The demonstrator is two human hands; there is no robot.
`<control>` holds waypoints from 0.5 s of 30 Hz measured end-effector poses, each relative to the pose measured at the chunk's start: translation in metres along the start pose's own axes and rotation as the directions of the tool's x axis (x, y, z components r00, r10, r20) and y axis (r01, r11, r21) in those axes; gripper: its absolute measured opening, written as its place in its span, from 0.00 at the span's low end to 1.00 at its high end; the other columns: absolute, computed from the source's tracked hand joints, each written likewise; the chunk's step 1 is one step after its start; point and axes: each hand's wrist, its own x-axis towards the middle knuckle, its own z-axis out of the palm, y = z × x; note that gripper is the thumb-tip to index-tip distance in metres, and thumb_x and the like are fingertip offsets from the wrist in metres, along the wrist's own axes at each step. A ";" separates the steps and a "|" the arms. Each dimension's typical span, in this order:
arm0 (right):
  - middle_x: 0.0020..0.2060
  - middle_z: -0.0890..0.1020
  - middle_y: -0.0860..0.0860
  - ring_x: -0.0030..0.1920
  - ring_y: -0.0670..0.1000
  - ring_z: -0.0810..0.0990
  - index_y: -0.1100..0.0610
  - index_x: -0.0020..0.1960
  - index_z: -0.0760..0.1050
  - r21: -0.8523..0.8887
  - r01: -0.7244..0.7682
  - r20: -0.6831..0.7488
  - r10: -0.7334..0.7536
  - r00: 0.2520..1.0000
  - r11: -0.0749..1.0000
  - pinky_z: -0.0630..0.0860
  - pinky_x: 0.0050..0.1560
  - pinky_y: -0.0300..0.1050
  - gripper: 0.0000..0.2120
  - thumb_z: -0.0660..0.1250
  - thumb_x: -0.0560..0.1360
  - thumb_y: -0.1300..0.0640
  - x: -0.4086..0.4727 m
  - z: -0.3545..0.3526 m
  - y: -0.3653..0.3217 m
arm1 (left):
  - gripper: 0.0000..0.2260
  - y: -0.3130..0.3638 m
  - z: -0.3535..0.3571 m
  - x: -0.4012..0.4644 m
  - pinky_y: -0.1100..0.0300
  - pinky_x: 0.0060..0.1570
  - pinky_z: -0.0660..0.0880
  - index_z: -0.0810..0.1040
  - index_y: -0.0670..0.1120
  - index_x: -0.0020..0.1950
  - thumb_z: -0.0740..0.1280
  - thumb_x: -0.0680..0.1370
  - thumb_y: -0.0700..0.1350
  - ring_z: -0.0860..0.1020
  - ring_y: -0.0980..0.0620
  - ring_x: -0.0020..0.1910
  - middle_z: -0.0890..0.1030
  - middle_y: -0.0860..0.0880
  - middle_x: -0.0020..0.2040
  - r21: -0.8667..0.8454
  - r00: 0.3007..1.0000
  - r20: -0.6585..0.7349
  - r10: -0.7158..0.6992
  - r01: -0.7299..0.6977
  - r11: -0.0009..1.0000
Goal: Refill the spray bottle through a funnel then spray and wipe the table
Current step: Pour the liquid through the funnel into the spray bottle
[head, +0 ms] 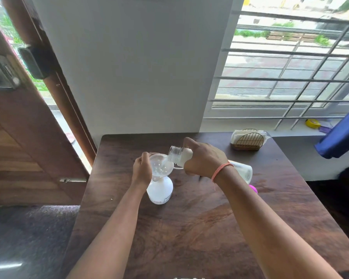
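A white spray bottle body point(160, 190) stands upright on the dark wooden table point(189, 228) with its head off. A clear funnel point(161, 165) sits in its neck. My left hand point(142, 171) grips the funnel's left rim. My right hand point(203, 157) grips a clear refill bottle point(177, 155), tipped over with its open mouth above the funnel. Liquid runs from it and bubbles lie in the funnel. The refill bottle's base point(243, 172) shows behind my right wrist.
A pink object point(253, 188) peeks out beside my right forearm. A wire napkin holder point(248, 139) stands at the table's back right. A wall and a barred window lie behind; a wooden door stands to the left. A blue object point(338, 135) juts in at right.
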 end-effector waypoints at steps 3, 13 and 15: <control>0.44 0.79 0.51 0.45 0.57 0.75 0.45 0.48 0.63 0.000 0.006 0.002 -0.006 1.000 1.000 0.68 0.38 0.44 0.16 0.63 0.63 0.55 0.000 0.002 0.001 | 0.20 0.000 0.001 -0.001 0.59 0.38 0.75 0.83 0.48 0.40 0.51 0.80 0.42 0.79 0.52 0.39 0.83 0.50 0.38 -0.014 1.000 0.003 -0.006 0.006 1.000; 0.46 0.80 0.52 0.45 0.57 0.75 0.45 0.52 0.64 -0.016 0.013 -0.014 -0.013 1.000 1.000 0.69 0.39 0.45 0.17 0.64 0.65 0.53 0.002 0.007 0.002 | 0.20 0.003 0.002 -0.003 0.57 0.40 0.75 0.81 0.50 0.39 0.52 0.80 0.42 0.78 0.54 0.39 0.82 0.51 0.38 -0.020 1.000 -0.028 -0.006 0.005 1.000; 0.47 0.80 0.52 0.45 0.57 0.75 0.45 0.52 0.64 -0.018 0.013 -0.012 -0.013 1.000 1.000 0.69 0.39 0.45 0.17 0.64 0.65 0.53 0.003 0.008 0.002 | 0.20 0.003 0.002 -0.003 0.57 0.40 0.75 0.81 0.49 0.38 0.52 0.80 0.41 0.78 0.54 0.39 0.82 0.51 0.37 -0.026 0.999 -0.032 -0.009 0.008 1.000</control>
